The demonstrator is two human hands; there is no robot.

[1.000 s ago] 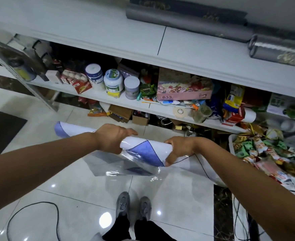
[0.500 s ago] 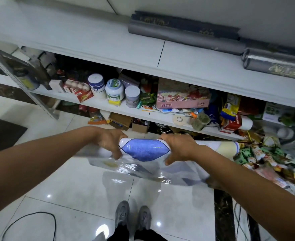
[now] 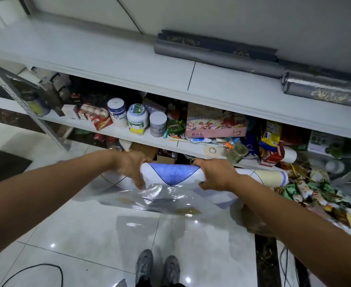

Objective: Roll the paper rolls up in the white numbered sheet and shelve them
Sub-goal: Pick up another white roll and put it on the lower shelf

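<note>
**Holding a rolled white sheet before a cluttered shelf unit**

A glossy white tiled floor (image 3: 87,235) fills the lower view. Above it runs a long white top shelf (image 3: 108,59). Dark grey paper rolls (image 3: 216,56) lie end to end along its back edge, toward the right end. The middle shelf (image 3: 52,120) beneath is crowded, with three lidded tubs (image 3: 137,118) near its front edge and a pink box (image 3: 214,125) to their right. A heap of snack packets (image 3: 307,189) sits at the far right.

The white sheet (image 3: 172,175), rolled into a long tube with a blue diamond patch, is held level in the air just in front of the middle shelf's front edge. The left hand (image 3: 129,166) and right hand (image 3: 216,175) both grasp the tube from above, fingers curled round it, with the blue patch between them. A loose clear film (image 3: 160,195) hangs below the tube. Two grey shoes (image 3: 158,266) stand on the floor.
</note>
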